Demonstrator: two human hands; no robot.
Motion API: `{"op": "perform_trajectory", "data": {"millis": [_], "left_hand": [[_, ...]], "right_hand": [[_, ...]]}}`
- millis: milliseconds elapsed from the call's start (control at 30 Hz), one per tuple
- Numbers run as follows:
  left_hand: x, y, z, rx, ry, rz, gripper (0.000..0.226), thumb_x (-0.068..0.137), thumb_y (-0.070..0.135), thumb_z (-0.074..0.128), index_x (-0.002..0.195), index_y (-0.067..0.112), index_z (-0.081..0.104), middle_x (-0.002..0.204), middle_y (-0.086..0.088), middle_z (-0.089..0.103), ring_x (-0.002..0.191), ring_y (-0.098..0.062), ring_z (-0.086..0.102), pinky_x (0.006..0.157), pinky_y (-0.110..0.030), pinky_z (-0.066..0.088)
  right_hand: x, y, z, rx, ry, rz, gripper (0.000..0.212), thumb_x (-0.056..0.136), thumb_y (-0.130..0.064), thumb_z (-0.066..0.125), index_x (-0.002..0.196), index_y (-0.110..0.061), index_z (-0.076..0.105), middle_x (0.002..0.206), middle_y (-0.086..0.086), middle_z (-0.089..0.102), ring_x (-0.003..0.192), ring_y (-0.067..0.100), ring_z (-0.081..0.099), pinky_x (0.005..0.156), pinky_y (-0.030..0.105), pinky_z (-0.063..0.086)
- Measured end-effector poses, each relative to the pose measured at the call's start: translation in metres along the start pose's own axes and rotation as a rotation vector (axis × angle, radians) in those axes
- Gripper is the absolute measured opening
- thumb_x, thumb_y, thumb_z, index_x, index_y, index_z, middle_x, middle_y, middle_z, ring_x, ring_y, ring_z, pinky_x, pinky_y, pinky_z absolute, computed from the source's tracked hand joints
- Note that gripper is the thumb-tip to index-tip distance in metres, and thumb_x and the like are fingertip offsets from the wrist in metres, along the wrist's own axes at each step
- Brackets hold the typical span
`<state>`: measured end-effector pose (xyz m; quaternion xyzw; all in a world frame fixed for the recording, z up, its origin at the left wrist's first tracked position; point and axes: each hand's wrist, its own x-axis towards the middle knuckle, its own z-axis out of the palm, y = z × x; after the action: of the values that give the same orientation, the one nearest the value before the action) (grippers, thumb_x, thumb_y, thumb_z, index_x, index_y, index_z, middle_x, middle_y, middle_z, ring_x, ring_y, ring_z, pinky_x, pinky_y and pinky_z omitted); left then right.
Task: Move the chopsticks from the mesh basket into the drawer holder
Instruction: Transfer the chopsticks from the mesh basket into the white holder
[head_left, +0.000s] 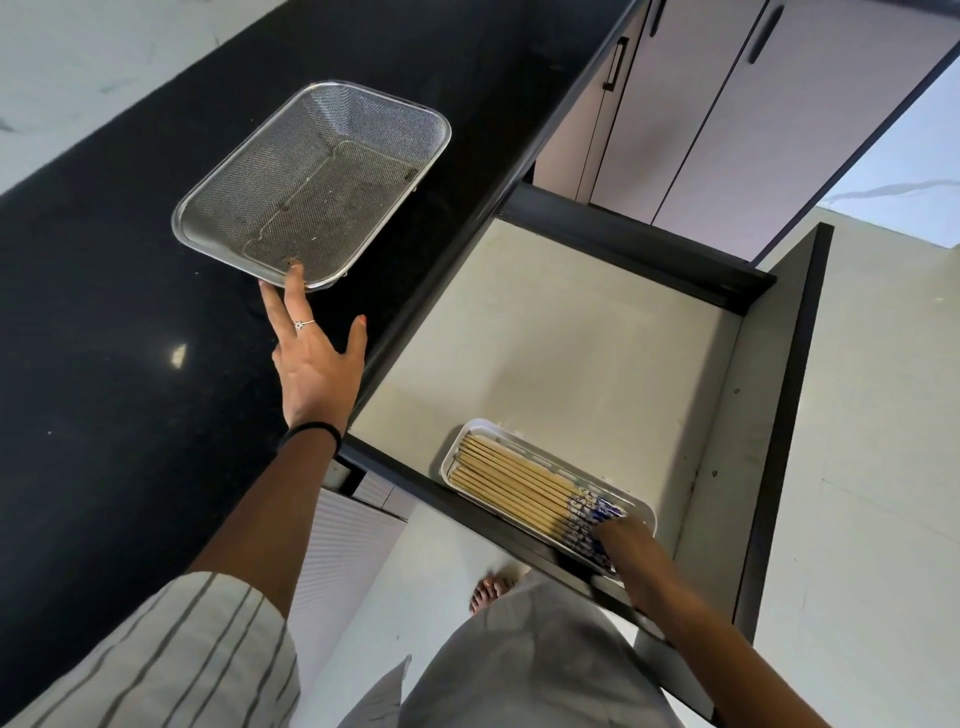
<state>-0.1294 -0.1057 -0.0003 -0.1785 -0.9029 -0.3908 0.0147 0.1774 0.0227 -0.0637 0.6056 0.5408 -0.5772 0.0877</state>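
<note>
Chopsticks (524, 480) lay in holder (641, 506); mesh basket (311, 187) empty.
Left hand (317, 358) spread, fingertips touching basket; right hand (621, 535) grip unclear; next, close drawer (571, 332).

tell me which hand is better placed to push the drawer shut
Probably the right hand: it is already inside the open drawer, at the chopsticks. The left hand is up at the mesh basket.

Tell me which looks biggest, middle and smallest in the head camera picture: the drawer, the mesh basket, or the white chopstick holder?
1. The drawer looks biggest by far.
2. The mesh basket comes next.
3. The white holder full of chopsticks looks smallest, though its far end hides under the right hand.
</note>
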Motion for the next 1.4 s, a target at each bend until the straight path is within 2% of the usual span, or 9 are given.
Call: {"op": "perform_trajectory", "data": {"millis": [200, 300, 367, 467, 733, 833, 967, 1267, 1400], "left_hand": [[0.000, 0.000, -0.001, -0.011, -0.002, 0.004, 0.077, 0.093, 0.035, 0.060, 0.150, 0.036, 0.009, 0.161, -0.007, -0.001, 0.121, -0.047, 0.049, 0.101, -0.059, 0.042], [0.000, 0.000, -0.001, -0.010, -0.004, -0.004, 0.076, 0.093, 0.036, 0.059, 0.150, 0.036, 0.009, 0.161, -0.006, -0.001, 0.120, -0.048, 0.049, 0.101, -0.059, 0.042], [0.000, 0.000, -0.001, -0.009, -0.005, -0.010, 0.076, 0.093, 0.036, 0.059, 0.150, 0.037, 0.009, 0.161, -0.006, -0.001, 0.119, -0.048, 0.050, 0.101, -0.059, 0.042], [-0.001, 0.001, -0.002, -0.013, -0.003, -0.005, 0.075, 0.093, 0.035, 0.059, 0.150, 0.036, 0.010, 0.161, -0.008, 0.000, 0.118, -0.047, 0.051, 0.103, -0.059, 0.040], [0.000, 0.000, -0.002, -0.022, -0.007, 0.002, 0.075, 0.094, 0.034, 0.059, 0.150, 0.037, 0.010, 0.161, -0.009, 0.000, 0.120, -0.046, 0.050, 0.103, -0.057, 0.041], [0.000, 0.000, -0.002, -0.027, -0.007, 0.004, 0.074, 0.094, 0.033, 0.058, 0.150, 0.037, 0.010, 0.161, -0.009, 0.001, 0.121, -0.045, 0.050, 0.104, -0.058, 0.040], [0.001, 0.000, -0.002, -0.029, -0.006, -0.001, 0.073, 0.094, 0.033, 0.058, 0.150, 0.037, 0.010, 0.161, -0.009, 0.001, 0.123, -0.045, 0.048, 0.104, -0.057, 0.040], [0.000, 0.000, -0.004, -0.044, -0.009, 0.016, 0.072, 0.095, 0.031, 0.057, 0.150, 0.036, 0.010, 0.161, -0.011, 0.003, 0.124, -0.041, 0.050, 0.105, -0.057, 0.038], [0.000, 0.000, -0.004, -0.046, -0.009, 0.016, 0.072, 0.095, 0.031, 0.057, 0.150, 0.037, 0.010, 0.161, -0.010, 0.003, 0.124, -0.043, 0.048, 0.105, -0.057, 0.039]], "right_hand": [[0.000, 0.002, 0.000, -0.094, 0.015, -0.033, 0.028, 0.095, -0.001, 0.040, 0.076, -0.013, 0.057, 0.073, 0.006, 0.063, 0.065, 0.015, 0.057, 0.053, 0.023, 0.038], [0.002, 0.002, -0.002, -0.228, 0.003, -0.037, 0.022, 0.094, -0.002, 0.041, 0.093, -0.005, 0.063, 0.085, 0.012, 0.065, 0.070, 0.017, 0.057, 0.054, 0.020, 0.042], [0.003, 0.000, -0.002, -0.326, 0.030, 0.009, 0.026, 0.094, -0.008, 0.044, 0.114, 0.004, 0.057, 0.103, 0.018, 0.064, 0.086, 0.026, 0.060, 0.058, 0.022, 0.043], [0.005, -0.002, -0.002, -0.502, 0.025, 0.049, 0.033, 0.094, -0.014, 0.044, 0.119, 0.004, 0.055, 0.121, 0.021, 0.060, 0.113, 0.035, 0.057, 0.064, 0.029, 0.039], [0.009, 0.000, 0.013, -0.762, 0.079, -0.068, 0.028, 0.092, -0.007, 0.048, 0.117, 0.005, 0.054, 0.119, 0.023, 0.058, 0.111, 0.036, 0.057, 0.087, 0.036, 0.047], [0.010, 0.002, 0.015, -0.796, 0.126, -0.130, 0.029, 0.093, -0.007, 0.047, 0.119, 0.004, 0.050, 0.118, 0.022, 0.059, 0.108, 0.035, 0.059, 0.088, 0.038, 0.049], [0.014, 0.000, 0.015, -0.830, 0.126, -0.129, 0.042, 0.090, -0.003, 0.055, 0.131, 0.002, 0.043, 0.121, 0.016, 0.062, 0.108, 0.027, 0.064, 0.088, 0.032, 0.054], [0.018, 0.007, 0.010, -0.750, 0.136, -0.134, 0.030, 0.089, -0.004, 0.052, 0.117, 0.006, 0.052, 0.119, 0.025, 0.058, 0.109, 0.037, 0.058, 0.089, 0.039, 0.050], [0.019, 0.011, 0.010, -0.782, 0.128, -0.185, 0.036, 0.095, -0.009, 0.050, 0.129, 0.001, 0.049, 0.131, 0.017, 0.055, 0.117, 0.025, 0.056, 0.095, 0.027, 0.047]]}}
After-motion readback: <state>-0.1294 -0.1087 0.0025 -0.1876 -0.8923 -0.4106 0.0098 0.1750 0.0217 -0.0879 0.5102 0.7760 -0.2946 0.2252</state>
